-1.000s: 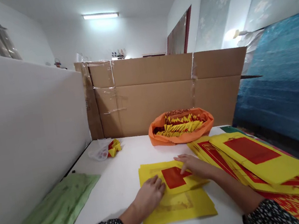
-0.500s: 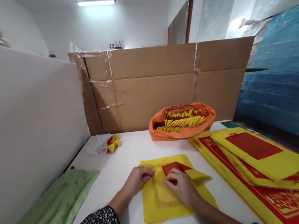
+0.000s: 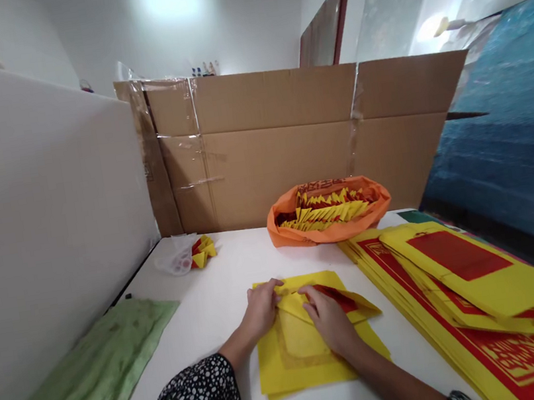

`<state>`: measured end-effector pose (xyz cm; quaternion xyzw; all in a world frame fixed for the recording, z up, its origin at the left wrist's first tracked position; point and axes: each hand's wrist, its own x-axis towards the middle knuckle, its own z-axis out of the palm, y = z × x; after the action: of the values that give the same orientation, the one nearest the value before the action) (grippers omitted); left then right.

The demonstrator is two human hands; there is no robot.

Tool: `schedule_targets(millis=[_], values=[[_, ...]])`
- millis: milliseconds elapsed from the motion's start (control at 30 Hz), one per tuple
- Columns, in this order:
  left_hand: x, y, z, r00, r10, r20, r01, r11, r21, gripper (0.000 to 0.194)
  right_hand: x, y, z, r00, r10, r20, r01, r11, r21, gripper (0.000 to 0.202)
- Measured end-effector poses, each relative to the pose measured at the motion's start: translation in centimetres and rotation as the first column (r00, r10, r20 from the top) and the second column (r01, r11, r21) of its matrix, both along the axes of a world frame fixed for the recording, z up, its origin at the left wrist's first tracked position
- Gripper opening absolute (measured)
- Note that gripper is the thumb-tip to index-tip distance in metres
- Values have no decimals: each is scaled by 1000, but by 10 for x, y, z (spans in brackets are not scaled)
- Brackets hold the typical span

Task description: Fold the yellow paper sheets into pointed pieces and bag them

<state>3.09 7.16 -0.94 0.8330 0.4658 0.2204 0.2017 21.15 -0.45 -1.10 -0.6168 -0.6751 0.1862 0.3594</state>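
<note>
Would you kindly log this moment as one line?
left hand, right hand: fingers on part-folded paper | underneath: yellow sheets | orange bag: holding folded pieces | green cloth: spread at left

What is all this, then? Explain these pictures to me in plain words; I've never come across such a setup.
There is no machine here: a person works with bare hands. The view comes from one camera worn on the head, looking forward and down.

On the white table, the left hand and right hand have their fingers on a partly folded yellow sheet with a red patch. Whether they pinch or press it is hard to tell. Flat yellow sheets lie beneath.

To the left lies a green cloth; beyond it, a clear plastic bag beside folded yellow-and-red pieces. An orange bag holds many more. To the right are large printed yellow-and-red sheets. Cardboard stands behind.
</note>
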Motion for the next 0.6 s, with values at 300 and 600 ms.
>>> schedule_targets(millis=[300,600], values=[[7,-4,8,983,22,-183,-10,998,68,29,-1,1,0,983,-20,183,27,999,-33,31],[11,-8,15,956,50,-290,-10,990,138,19,-2,2,-5,936,-46,348,55,998,-15,36]])
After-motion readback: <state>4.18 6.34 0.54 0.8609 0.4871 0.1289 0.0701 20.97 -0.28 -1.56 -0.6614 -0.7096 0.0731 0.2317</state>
